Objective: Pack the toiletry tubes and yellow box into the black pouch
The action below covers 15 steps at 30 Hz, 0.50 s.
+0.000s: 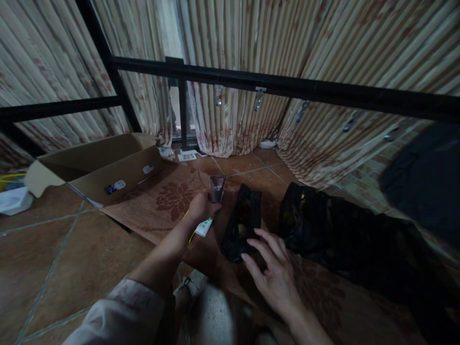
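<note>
My left hand [203, 207] is closed around a dark squeeze tube [216, 189], its wide flat end pointing up and away from me. Just below that hand, a white packet with green print [203, 227] lies on the patterned mat [168, 191]. To the right sits a small black pouch [232, 235] with its top gaping; some small items show dimly inside. My right hand [271, 268] has its fingers spread at the near right edge of the pouch. Whether the fingertips touch it I cannot tell.
An open cardboard box [118, 177] stands at the left on the tiles. A large black bag-like heap [334, 225] lies at the right. Black metal rails [280, 84] cross in front of striped curtains [215, 38]. My shoe [194, 282] is below.
</note>
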{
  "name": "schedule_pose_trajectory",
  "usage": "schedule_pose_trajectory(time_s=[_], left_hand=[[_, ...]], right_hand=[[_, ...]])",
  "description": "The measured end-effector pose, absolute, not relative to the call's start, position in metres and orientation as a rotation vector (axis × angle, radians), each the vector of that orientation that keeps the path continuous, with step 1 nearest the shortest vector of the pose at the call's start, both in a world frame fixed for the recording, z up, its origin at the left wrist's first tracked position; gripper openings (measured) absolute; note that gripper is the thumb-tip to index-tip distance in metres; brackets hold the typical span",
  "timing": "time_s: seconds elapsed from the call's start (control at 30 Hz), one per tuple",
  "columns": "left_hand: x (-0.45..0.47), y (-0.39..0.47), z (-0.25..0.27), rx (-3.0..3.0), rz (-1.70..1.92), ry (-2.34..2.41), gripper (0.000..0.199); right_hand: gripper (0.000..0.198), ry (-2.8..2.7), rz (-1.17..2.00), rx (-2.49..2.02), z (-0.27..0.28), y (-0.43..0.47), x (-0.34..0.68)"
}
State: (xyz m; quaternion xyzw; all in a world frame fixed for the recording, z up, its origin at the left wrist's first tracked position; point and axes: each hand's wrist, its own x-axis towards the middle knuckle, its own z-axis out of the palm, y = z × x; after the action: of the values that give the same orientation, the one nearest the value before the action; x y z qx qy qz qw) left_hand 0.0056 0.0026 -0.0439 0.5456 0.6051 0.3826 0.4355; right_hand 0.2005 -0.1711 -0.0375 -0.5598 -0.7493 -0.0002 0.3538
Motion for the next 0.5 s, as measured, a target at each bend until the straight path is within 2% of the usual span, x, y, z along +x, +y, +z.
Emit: schedule_pose_trajectory(time_s=[0.13,0.23,0.5], left_hand=[[0.003,0.003,-0.056,1.608,0.828,1.542,0.013],[0.001,0.005,-0.063,1.685,0.728,1.531,0.012],[0.007,0.002,-0.065,1.173,0.717,1.328,0.017]], right_hand=[[0.024,-1.939,0.010,-1.456,-0.038,-0.171,0.201],[0.025,-1.942,0.006,-1.455,-0.037,-0.172,0.201],[0.024,-1.929,0.016,-1.435,-0.037,-0.171,0.201]])
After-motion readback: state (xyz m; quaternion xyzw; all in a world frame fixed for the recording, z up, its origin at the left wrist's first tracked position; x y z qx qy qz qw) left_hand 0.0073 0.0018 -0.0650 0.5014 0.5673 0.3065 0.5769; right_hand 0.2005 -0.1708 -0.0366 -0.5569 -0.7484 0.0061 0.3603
